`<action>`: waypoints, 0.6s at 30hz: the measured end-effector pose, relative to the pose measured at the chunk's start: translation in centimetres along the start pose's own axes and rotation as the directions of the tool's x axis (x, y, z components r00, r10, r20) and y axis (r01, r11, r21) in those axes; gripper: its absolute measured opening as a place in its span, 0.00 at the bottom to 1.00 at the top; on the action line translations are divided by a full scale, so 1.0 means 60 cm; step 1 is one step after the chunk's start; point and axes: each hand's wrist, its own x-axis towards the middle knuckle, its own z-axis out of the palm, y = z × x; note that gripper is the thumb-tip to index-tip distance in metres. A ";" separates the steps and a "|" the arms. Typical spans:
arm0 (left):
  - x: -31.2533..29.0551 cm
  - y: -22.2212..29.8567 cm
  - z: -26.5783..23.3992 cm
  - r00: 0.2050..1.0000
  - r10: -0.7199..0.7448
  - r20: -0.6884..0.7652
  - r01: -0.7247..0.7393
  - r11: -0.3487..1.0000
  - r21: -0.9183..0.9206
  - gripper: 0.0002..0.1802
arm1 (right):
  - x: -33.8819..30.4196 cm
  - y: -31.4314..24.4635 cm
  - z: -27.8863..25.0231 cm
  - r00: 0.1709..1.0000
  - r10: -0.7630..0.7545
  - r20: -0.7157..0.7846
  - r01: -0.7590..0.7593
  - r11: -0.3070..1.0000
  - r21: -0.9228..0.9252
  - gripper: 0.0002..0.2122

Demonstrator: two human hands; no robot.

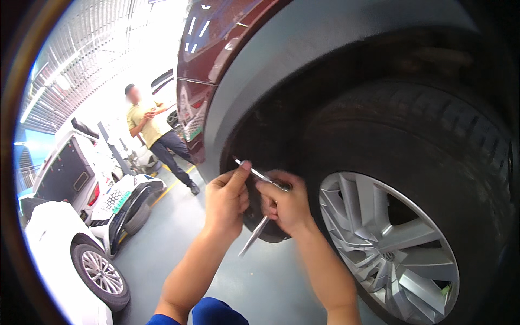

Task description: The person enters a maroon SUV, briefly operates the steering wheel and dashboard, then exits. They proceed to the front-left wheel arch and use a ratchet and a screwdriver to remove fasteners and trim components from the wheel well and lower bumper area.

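A silver ratchet wrench is in my right hand, its handle slanting down and left below my fingers. A slim metal extension bar runs up and left from the wrench's head. My left hand is closed around the bar's upper end, thumb on top. The bar's bright tip points at the dark wheel-arch liner; whether it touches a fastener there I cannot tell. Just right of my hands stands a tyre with a silver alloy wheel. Slight blur covers my right hand.
Grey plastic arch trim and a dark red body panel curve over my hands. A person in a yellow shirt stands beyond on the grey floor. White cars are parked at left, one with its tailgate raised.
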 end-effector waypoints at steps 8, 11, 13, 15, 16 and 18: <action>-0.007 0.035 0.012 0.992 -0.127 -0.009 0.127 0.990 0.055 0.14 | 0.002 0.013 -0.007 0.873 -0.479 0.091 0.433 0.676 -0.597 0.06; -0.008 0.042 0.011 0.991 -0.134 -0.025 0.135 0.986 0.096 0.14 | 0.001 0.014 -0.004 0.859 -0.501 0.105 0.454 0.650 -0.609 0.05; -0.010 0.046 0.010 0.990 -0.138 -0.033 0.141 0.983 0.116 0.14 | 0.002 0.011 0.001 0.850 -0.515 0.109 0.464 0.635 -0.618 0.04; -0.011 0.049 0.010 0.989 -0.140 -0.051 0.145 0.985 0.095 0.14 | 0.003 0.004 0.005 0.772 -0.607 0.190 0.557 0.499 -0.664 0.05; -0.011 0.049 0.010 0.989 -0.144 -0.034 0.146 0.985 0.088 0.14 | 0.001 0.000 0.005 0.820 -0.556 0.140 0.508 0.592 -0.626 0.05; -0.009 0.049 0.013 0.987 -0.157 -0.034 0.159 0.985 0.063 0.14 | -0.004 -0.010 0.002 0.999 -0.040 -0.015 0.034 0.957 -0.287 0.01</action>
